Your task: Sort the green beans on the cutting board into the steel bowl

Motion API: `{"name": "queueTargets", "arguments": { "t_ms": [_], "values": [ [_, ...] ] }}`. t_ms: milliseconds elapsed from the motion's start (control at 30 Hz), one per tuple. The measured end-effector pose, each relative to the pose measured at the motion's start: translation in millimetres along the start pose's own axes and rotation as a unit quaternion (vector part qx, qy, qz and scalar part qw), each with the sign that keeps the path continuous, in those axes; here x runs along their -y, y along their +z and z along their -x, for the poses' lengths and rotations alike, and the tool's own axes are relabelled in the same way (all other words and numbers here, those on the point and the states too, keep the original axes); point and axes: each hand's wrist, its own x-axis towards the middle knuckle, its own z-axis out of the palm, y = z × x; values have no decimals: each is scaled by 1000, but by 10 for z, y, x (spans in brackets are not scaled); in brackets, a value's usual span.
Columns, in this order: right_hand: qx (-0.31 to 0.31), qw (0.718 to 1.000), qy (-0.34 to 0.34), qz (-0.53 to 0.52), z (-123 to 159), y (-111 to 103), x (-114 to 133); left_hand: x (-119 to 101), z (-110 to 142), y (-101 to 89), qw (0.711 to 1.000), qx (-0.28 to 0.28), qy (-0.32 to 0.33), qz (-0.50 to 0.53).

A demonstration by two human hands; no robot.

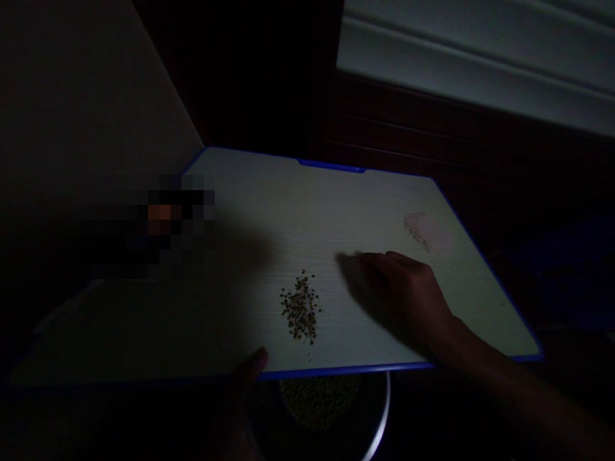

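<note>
A white board [269, 211] with a blue rim lies tilted in dim light. A small heap of greenish-brown grains [301, 308] sits near its front edge. My right hand [398, 291] rests flat on the board just right of the heap, fingers stretched toward it. My left hand [240, 397] comes up from below, its thumb over the board's front edge near the heap; the other fingers are hidden under the board. Below the edge a metal bowl [377, 422] holds more of the same grains [319, 397].
A faint pinkish smear [420, 230] marks the board's far right part. A blurred dark patch covers the board's left side. A pale wall stands at left, dark wood and a light ledge [480, 57] behind.
</note>
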Motion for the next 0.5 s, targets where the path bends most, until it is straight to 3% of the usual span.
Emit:
{"name": "queueTargets", "arguments": {
  "t_ms": [200, 300, 400, 500],
  "values": [
    [-24, 987, 146, 70, 40, -224, -616, 58, -84, -63, 999, -22, 47, -10],
    [-29, 977, 187, 101, 53, -329, -909, 56, -87, -71, 998, -24, 58, -22],
    [-46, 968, 224, 100, 77, -401, -1100, 31, -68, -59, 996, -34, 72, -34],
    [-69, 963, 241, 93, 137, -458, -1184, 40, -117, -106, 996, -5, 72, -43]
  ]
}}
